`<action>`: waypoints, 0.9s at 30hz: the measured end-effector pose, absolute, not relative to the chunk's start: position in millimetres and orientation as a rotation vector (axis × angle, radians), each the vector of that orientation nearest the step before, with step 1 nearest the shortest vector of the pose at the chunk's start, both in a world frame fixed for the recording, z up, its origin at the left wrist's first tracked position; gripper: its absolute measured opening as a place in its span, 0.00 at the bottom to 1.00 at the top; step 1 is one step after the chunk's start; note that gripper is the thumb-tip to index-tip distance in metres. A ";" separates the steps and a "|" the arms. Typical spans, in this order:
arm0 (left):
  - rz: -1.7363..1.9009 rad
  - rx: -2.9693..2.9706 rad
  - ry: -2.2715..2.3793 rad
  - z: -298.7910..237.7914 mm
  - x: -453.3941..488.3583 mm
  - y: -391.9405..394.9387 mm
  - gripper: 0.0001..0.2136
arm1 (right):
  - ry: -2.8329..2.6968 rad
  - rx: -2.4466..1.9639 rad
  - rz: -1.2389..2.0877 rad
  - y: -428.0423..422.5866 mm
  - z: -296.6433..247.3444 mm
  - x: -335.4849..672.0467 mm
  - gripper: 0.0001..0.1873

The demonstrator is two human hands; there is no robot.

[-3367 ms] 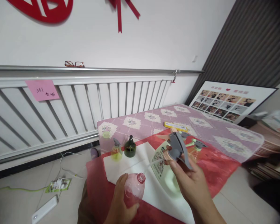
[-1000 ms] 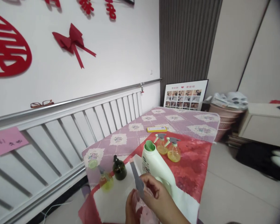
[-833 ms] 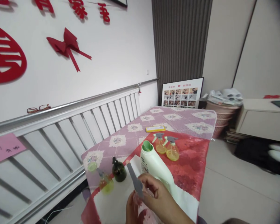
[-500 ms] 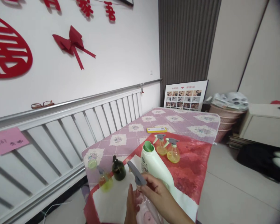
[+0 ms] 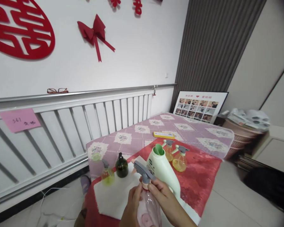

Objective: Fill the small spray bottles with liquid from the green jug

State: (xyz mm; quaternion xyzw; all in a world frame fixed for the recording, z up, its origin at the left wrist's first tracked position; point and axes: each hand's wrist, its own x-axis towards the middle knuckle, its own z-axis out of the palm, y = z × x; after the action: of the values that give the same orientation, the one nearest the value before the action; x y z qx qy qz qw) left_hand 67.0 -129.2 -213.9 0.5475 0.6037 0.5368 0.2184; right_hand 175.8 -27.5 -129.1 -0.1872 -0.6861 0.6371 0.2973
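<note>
A clear pinkish spray bottle (image 5: 149, 206) with a grey trigger head stands upright near the table's front edge. My right hand (image 5: 164, 197) pinches the collar under the grey head from the right. On the other side, my left hand (image 5: 132, 201) has its fingers around the bottle's neck. Just behind is a pale green jug (image 5: 164, 171) with a green funnel-like piece (image 5: 158, 149) in its mouth. To the left are a dark green pump bottle (image 5: 121, 166) and a spray bottle with yellow liquid (image 5: 107, 176). Two more yellow spray bottles (image 5: 180, 162) stand right of the jug.
White paper (image 5: 115, 198) and a red sheet (image 5: 203, 167) cover part of the floral tablecloth (image 5: 142, 129). A yellow-edged flat box (image 5: 164, 135) lies farther back. A white radiator (image 5: 97, 119) runs along the left wall. Stacked baskets (image 5: 239, 135) stand beyond the table's right corner.
The view has swung left and tilted. The spray bottle's head is now more upright, and my left hand has moved up to the neck beside my right hand.
</note>
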 end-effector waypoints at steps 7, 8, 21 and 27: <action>1.440 1.319 1.663 -216.4 56.7 -122.3 0.43 | -1.745 -0.408 1.957 -18.7 -116.1 167.0 0.19; 1.406 1.256 1.677 -216.5 54.4 -116.8 0.39 | -1.746 -0.392 1.986 -17.6 -113.8 165.7 0.19; 1.507 1.202 1.840 -222.8 52.2 -111.6 0.47 | -1.768 -0.481 1.876 -23.3 -109.4 154.9 0.16; 1.574 1.475 1.931 -229.0 63.2 -120.8 0.46 | -1.653 -0.469 1.740 -36.6 -126.1 140.5 0.13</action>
State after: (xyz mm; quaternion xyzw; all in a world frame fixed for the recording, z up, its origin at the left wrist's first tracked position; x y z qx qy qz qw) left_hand 63.2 -120.8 -229.0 0.5055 0.6620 0.5396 0.1230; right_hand 140.5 -36.6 -126.1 -0.1803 -0.6354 0.6688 0.3413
